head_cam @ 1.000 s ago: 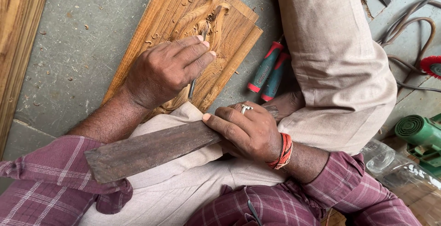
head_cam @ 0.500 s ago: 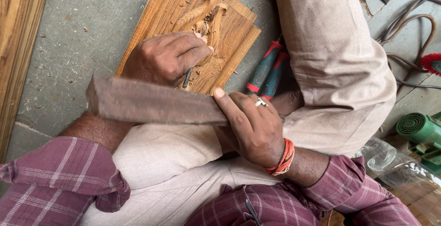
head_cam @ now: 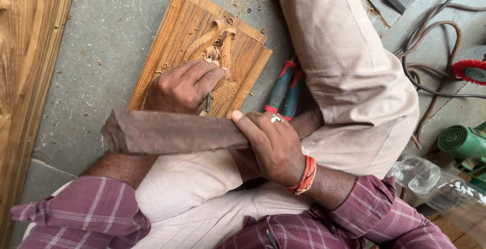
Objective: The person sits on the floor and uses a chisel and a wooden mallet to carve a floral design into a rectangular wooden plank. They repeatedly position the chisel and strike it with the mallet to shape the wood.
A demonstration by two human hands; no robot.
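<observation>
The carved panel [head_cam: 202, 51] is bare, matt wood with open grain; the mallet [head_cam: 172, 131] is rough, dull dark wood; the chisel shaft [head_cam: 207, 101] is metal; the floor [head_cam: 101, 41] is scuffed grey stone strewn with chips; the bottle [head_cam: 435, 183] is glossy clear plastic

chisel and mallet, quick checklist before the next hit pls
1. Chisel held in the left hand: ok, fingers wrapped round the shaft.
2. Chisel tip on the carving: cannot tell, the fingers hide the tip.
3. Mallet in the right hand: ok, grip closed round its narrow end, thumb along the top.
4. Mallet lined up with the chisel head: ok, the block lies right over it.
5. Panel steady: cannot tell, it lies flat on the floor with no clamp in view, the left hand resting on it.
6. Spare tools out of the swing: ok, they lie beside the panel by the leg.
</observation>
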